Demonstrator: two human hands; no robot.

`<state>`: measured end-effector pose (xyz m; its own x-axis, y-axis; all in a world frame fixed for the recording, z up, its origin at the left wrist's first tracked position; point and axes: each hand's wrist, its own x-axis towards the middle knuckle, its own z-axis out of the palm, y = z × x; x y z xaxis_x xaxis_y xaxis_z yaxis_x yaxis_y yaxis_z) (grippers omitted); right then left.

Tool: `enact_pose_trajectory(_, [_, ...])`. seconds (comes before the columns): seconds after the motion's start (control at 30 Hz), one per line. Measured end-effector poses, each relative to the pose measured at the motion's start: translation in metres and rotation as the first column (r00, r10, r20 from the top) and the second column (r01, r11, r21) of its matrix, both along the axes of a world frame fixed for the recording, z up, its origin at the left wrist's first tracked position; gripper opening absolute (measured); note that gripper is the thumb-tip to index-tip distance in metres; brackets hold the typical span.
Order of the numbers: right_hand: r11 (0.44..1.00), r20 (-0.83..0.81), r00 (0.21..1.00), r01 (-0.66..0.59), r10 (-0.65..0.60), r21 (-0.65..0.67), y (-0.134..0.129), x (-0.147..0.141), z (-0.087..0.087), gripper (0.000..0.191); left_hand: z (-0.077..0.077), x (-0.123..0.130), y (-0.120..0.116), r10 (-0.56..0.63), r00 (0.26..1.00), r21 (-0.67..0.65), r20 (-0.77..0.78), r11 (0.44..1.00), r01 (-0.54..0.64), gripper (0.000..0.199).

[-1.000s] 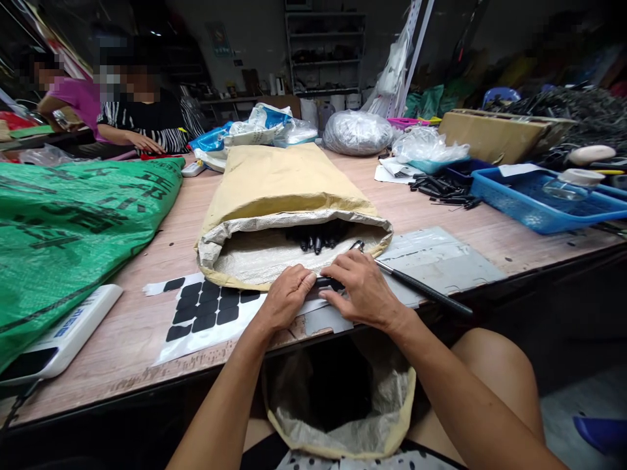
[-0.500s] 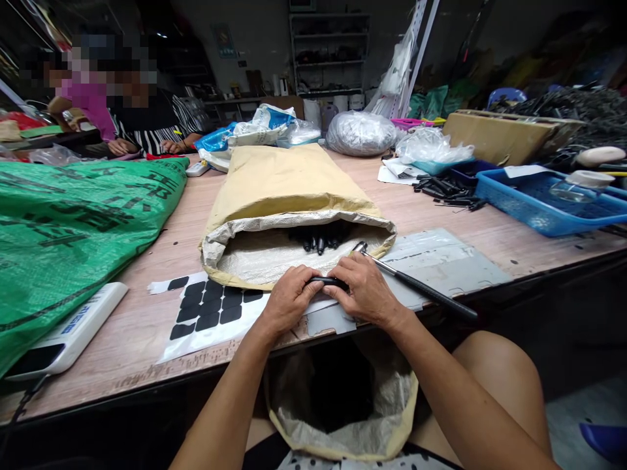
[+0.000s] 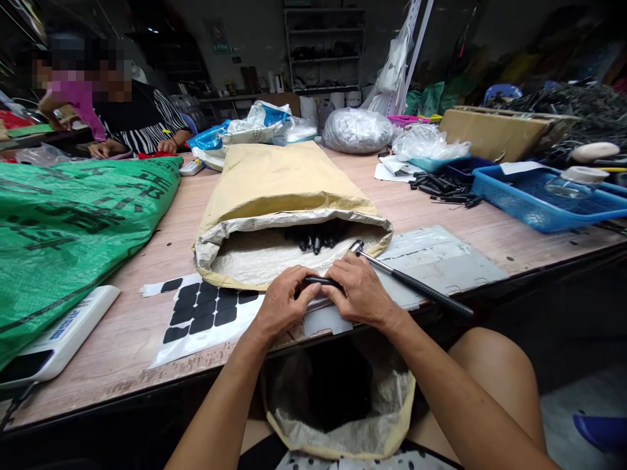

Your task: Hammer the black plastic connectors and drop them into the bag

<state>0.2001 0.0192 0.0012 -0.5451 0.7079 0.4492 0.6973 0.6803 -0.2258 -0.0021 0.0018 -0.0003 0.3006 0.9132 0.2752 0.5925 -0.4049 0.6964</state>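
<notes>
A short, dark rod-shaped piece (image 3: 323,282) spans the gap between my two hands at the front edge of the table. My left hand (image 3: 289,299) grips its left end, thumb below and fingers curled over it. Closed round the other end is my right hand (image 3: 360,290). Just beyond the right hand lies a tool with a shiny metal head and long black handle (image 3: 416,282), slanting off to the right. In front of both hands, a tan woven sack (image 3: 289,176) lies with its mouth towards me, several black pieces (image 3: 317,243) showing inside.
An open sack (image 3: 343,447) sits between my knees. Left are a sheet of black stickers (image 3: 196,313), a white device (image 3: 68,333) and a green sack (image 3: 83,202). Right are a grey board (image 3: 445,254), loose black parts (image 3: 443,188) and a blue basket (image 3: 529,212). A co-worker (image 3: 134,117) sits far left.
The whole view has shifted slightly. Both hands keep their hold on the dark piece, with the fingers and thumbs barely moved.
</notes>
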Motion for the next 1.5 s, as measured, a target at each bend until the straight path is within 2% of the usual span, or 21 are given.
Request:
enact_pose_trajectory(0.1, [0.999, -0.051, 0.999, -0.013, 0.010, -0.052, 0.001, 0.002, 0.001, 0.020, 0.000, -0.001, 0.000, 0.003, 0.999, -0.043, 0.053, 0.999, -0.001, 0.020])
enact_pose_trajectory(0.23, [0.996, -0.092, 0.996, -0.022, 0.013, -0.091, 0.000, 0.003, 0.001, 0.020, -0.001, -0.002, 0.002, -0.005, 0.998, -0.035, 0.057, 0.999, 0.007, 0.018])
enact_pose_trajectory(0.33, [0.997, -0.176, 0.984, -0.036, 0.024, -0.069, -0.002, 0.004, 0.001, 0.030, -0.001, -0.003, 0.004, 0.004, 0.998, -0.035, 0.067, 0.999, -0.002, 0.021])
enact_pose_trajectory(0.4, [1.000, -0.255, 0.967, 0.002, -0.007, -0.019, -0.001, 0.009, 0.002, 0.032, 0.000, -0.003, 0.004, 0.013, 0.997, -0.041, 0.076, 0.999, -0.010, 0.021])
enact_pose_trajectory(0.43, [0.998, -0.289, 0.956, 0.058, -0.055, 0.003, 0.000, 0.013, 0.001, 0.029, 0.000, -0.003, 0.004, 0.017, 0.997, -0.048, 0.079, 0.999, -0.013, 0.021])
enact_pose_trajectory(0.5, [0.968, -0.325, 0.917, 0.250, -0.230, 0.023, 0.004, 0.024, 0.000, 0.022, 0.000, -0.003, 0.004, 0.023, 0.996, -0.067, 0.080, 0.998, -0.018, 0.021])
enact_pose_trajectory(0.6, [0.829, -0.254, 0.802, 0.559, -0.540, 0.002, 0.014, 0.042, -0.003, 0.021, 0.001, -0.003, 0.003, 0.034, 0.996, -0.091, 0.084, 0.996, -0.026, 0.022])
enact_pose_trajectory(0.67, [0.781, -0.153, 0.770, 0.624, -0.620, -0.024, 0.019, 0.051, -0.006, 0.019, 0.001, -0.003, 0.003, 0.041, 0.996, -0.103, 0.084, 0.994, -0.032, 0.023])
enact_pose_trajectory(0.73, [0.785, -0.074, 0.781, 0.619, -0.620, -0.032, 0.020, 0.053, -0.008, 0.018, 0.000, -0.003, 0.004, 0.048, 0.996, -0.111, 0.079, 0.993, -0.039, 0.023])
enact_pose_trajectory(0.83, [0.793, -0.005, 0.794, 0.607, -0.607, 0.048, 0.018, 0.050, -0.012, 0.021, 0.000, -0.003, 0.006, 0.048, 0.996, -0.111, 0.072, 0.993, -0.040, 0.023])
enact_pose_trajectory(0.93, [0.790, 0.022, 0.793, 0.603, -0.609, 0.108, 0.015, 0.047, -0.013, 0.023, 0.008, -0.003, -0.001, 0.037, 0.995, -0.099, 0.087, 0.995, -0.028, 0.024])
enact_pose_trajectory(1.03, [0.803, 0.024, 0.805, 0.588, -0.593, 0.102, 0.014, 0.047, -0.013, 0.020, 0.027, 0.003, -0.025, -0.019, 0.992, -0.116, 0.126, 0.993, 0.034, 0.025])
enact_pose_trajectory(1.13, [0.808, 0.040, 0.810, 0.579, -0.585, 0.104, 0.014, 0.048, -0.012, 0.019, 0.038, 0.016, -0.063, -0.189, 0.970, -0.251, 0.155, 0.942, 0.224, 0.023])
enact_pose_trajectory(1.2, [0.807, 0.043, 0.808, 0.581, -0.587, 0.106, 0.014, 0.048, -0.012, 0.019, 0.025, 0.027, -0.087, -0.296, 0.943, -0.368, 0.154, 0.868, 0.333, 0.020])
enact_pose_trajectory(1.27, [0.809, 0.041, 0.810, 0.579, -0.585, 0.103, 0.014, 0.048, -0.012, 0.019, -0.009, 0.036, -0.105, -0.316, 0.943, -0.462, 0.104, 0.824, 0.327, 0.021])
enact_pose_trajectory(1.33, [0.812, 0.042, 0.813, 0.575, -0.581, 0.098, 0.014, 0.048, -0.012, 0.020, -0.057, 0.041, -0.114, -0.255, 0.967, -0.563, 0.026, 0.795, 0.225, 0.023])
enact_pose_trajectory(1.4, [0.814, 0.043, 0.815, 0.573, -0.578, 0.094, 0.014, 0.047, -0.012, 0.021, -0.106, 0.040, -0.118, -0.083, 0.996, -0.635, -0.043, 0.772, 0.037, 0.033])
enact_pose_trajectory(1.43, [0.814, 0.044, 0.814, 0.574, -0.579, 0.094, 0.014, 0.047, -0.012, 0.021, -0.126, 0.039, -0.119, -0.058, 0.995, -0.676, -0.084, 0.737, -0.014, 0.038])
enact_pose_trajectory(1.47, [0.813, 0.046, 0.813, 0.575, -0.580, 0.094, 0.014, 0.047, -0.012, 0.021, -0.140, 0.038, -0.120, -0.042, 0.991, -0.686, -0.127, 0.726, -0.057, 0.040])
enact_pose_trajectory(1.5, [0.813, 0.049, 0.813, 0.575, -0.581, 0.095, 0.014, 0.047, -0.012, 0.021, -0.148, 0.038, -0.121, -0.044, 0.986, -0.683, -0.163, 0.725, -0.081, 0.042])
